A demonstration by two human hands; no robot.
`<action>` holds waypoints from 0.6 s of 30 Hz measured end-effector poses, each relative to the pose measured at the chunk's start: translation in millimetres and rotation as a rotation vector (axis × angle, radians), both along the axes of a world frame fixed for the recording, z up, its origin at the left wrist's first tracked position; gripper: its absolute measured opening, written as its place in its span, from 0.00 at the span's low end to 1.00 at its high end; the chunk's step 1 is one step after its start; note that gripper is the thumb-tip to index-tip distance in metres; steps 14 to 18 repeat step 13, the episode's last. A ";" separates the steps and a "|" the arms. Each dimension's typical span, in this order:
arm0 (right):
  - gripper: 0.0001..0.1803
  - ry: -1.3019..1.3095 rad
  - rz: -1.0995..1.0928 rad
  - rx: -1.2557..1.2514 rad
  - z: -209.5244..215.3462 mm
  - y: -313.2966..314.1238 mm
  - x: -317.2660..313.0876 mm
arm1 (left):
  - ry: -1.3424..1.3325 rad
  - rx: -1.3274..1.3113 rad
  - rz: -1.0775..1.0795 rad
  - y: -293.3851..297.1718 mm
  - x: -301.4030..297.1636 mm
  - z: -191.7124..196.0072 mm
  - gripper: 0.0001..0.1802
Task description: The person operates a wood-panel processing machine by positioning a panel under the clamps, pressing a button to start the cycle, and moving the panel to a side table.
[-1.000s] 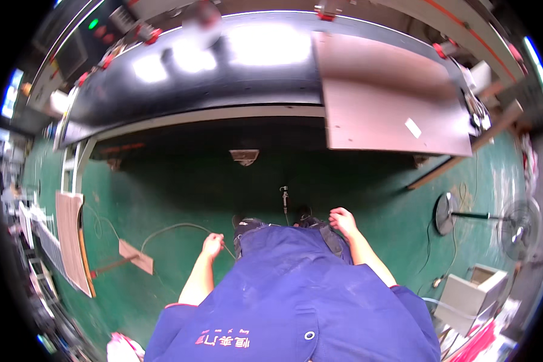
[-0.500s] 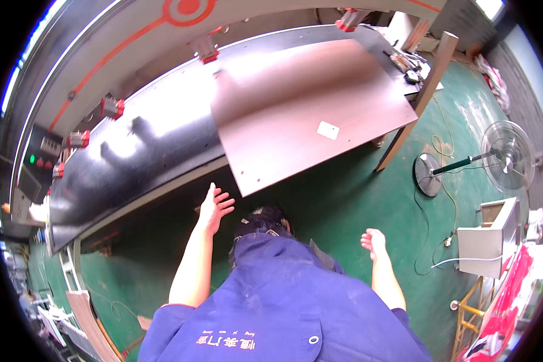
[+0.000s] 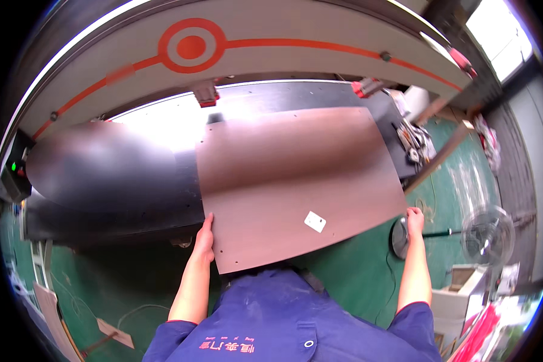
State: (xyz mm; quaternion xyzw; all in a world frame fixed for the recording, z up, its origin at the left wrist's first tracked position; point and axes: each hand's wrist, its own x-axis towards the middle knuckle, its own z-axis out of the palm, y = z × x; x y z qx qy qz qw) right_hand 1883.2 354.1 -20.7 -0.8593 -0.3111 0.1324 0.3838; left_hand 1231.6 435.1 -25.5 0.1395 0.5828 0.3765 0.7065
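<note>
A large flat brownish-pink panel point(image 3: 283, 181) lies on the black machine table point(image 3: 133, 211), its near edge jutting toward my body. Small holes show near its corners, and a white card point(image 3: 315, 222) rests on its near half. At the panel's left edge, close to the near corner, my left hand point(image 3: 205, 240) is closed on it, the thumb along the edge. My right hand point(image 3: 414, 221) grips the right near corner, fingers partly hidden beneath the board.
Above the table spans a grey beam point(image 3: 295, 57) with an orange stripe and red-tipped clamps point(image 3: 207, 95). Tools point(image 3: 415, 143) lie at the table's right end beside a slanting wooden strip point(image 3: 443, 155). A standing fan point(image 3: 487, 235) and an open grey box point(image 3: 461, 289) are at right.
Both hands have moved from empty, held apart beside my body, onto the panel's left edge and right corner. The view has shifted, so the panel appears lower and closer.
</note>
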 end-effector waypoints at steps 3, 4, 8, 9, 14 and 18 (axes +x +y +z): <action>0.20 -0.116 0.067 -0.165 -9.2 69.5 19.6 | 0.097 0.009 0.047 3.4 -2.1 6.5 0.35; 0.22 -0.053 0.083 -0.140 3.0 86.1 1.2 | 0.122 0.000 0.057 4.6 -0.5 10.9 0.34; 0.34 0.186 0.242 -0.311 -52.4 116.4 78.7 | 0.224 0.074 0.036 6.7 5.4 -7.1 0.36; 0.31 0.336 0.282 -0.294 -60.9 116.3 97.5 | 0.246 0.084 0.016 8.7 9.6 -6.4 0.37; 0.35 0.967 0.645 -0.159 -43.6 134.6 70.7 | 0.510 0.032 0.012 2.1 10.3 -3.6 0.41; 0.35 0.967 0.645 -0.159 -43.6 134.6 70.7 | 0.510 0.032 0.012 2.1 10.3 -3.6 0.41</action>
